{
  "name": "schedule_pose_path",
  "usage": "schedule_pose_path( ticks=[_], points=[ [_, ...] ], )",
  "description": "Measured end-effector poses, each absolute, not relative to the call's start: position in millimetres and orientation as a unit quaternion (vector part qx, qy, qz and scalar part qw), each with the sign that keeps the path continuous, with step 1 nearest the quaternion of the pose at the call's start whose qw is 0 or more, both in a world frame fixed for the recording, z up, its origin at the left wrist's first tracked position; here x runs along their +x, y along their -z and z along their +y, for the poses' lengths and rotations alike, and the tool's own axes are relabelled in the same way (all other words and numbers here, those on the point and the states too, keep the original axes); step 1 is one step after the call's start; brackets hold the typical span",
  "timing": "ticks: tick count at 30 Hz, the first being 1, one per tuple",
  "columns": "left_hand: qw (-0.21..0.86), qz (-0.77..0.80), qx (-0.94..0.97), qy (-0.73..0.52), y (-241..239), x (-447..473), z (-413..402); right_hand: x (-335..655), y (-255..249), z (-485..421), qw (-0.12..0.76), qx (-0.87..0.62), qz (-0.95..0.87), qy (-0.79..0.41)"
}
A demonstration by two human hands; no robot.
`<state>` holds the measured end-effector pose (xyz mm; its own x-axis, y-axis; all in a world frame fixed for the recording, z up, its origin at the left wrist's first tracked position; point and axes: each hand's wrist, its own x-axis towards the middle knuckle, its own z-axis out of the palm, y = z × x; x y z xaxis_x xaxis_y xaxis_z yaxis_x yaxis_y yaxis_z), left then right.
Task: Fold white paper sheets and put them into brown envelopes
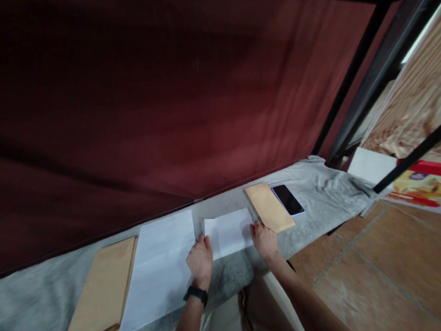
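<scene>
Folded paper (229, 231): lay at lower centre of the frame.
Left hand (200, 259): pinched its left edge between bent fingers (206, 241).
Right hand (265, 240): pinched its right edge.
Large paper (160, 268): lay flat, just left of that.
Brown envelopes (100, 289): lay stacked at lower left.
Single envelope (269, 207): lay right of centre, beside the phone (288, 200).
</scene>
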<state>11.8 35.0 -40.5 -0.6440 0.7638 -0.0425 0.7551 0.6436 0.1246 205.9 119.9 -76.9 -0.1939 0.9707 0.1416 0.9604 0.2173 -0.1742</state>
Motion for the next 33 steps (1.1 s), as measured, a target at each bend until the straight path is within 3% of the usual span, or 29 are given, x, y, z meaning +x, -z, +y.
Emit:
schedule_pose_path(
  ticks=[11, 18, 33],
  points=[
    [0.003, 0.887, 0.462, -0.023, 48.5, 12.8, 34.2, 205.9, 74.7, 104.0, 0.141, -0.616, -0.774, -0.035],
    [-0.007, 0.882, 0.472, -0.016, 53.3, 10.3, 34.6, 185.7, 78.4, 89.0, 0.222, -0.462, -0.856, -0.067],
    [-0.02, 0.888, 0.459, -0.018, 54.6, 10.4, 35.1, 175.8, 93.3, 78.1, 0.193, -0.476, -0.855, -0.073]
  ],
)
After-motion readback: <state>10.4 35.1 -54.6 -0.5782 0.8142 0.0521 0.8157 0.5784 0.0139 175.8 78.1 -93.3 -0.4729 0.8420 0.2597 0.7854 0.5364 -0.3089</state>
